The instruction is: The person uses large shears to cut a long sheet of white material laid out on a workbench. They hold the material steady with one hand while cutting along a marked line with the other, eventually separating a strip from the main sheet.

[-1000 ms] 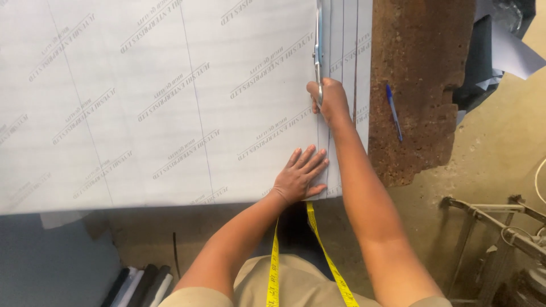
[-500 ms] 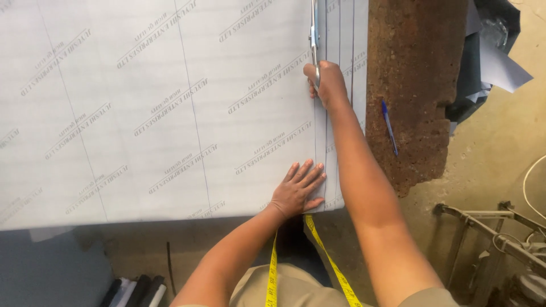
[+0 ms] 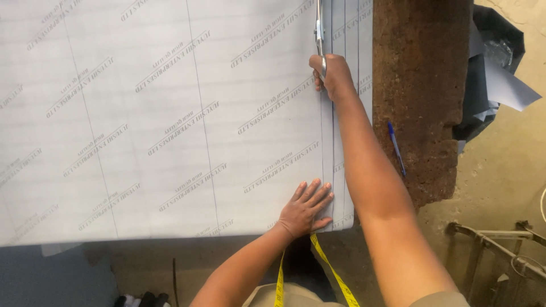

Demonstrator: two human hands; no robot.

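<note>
Where paper (image 3: 170, 113) ends, rough brown table (image 3: 421, 85) meets sandy floor (image 3: 500, 170).

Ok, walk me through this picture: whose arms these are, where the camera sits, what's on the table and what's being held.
There is one view, from a camera worn on a person's head, looking down at their own two bare arms. A large white sheet with faint ruled lines and repeated grey printing covers a rough brown table. The right hand holds scissors, their blades pointing away along a line near the sheet's right edge. The left hand lies flat, fingers spread, on the sheet's near edge. A blue pen lies on the bare table, and a yellow measuring tape hangs by the person's chest.
</note>
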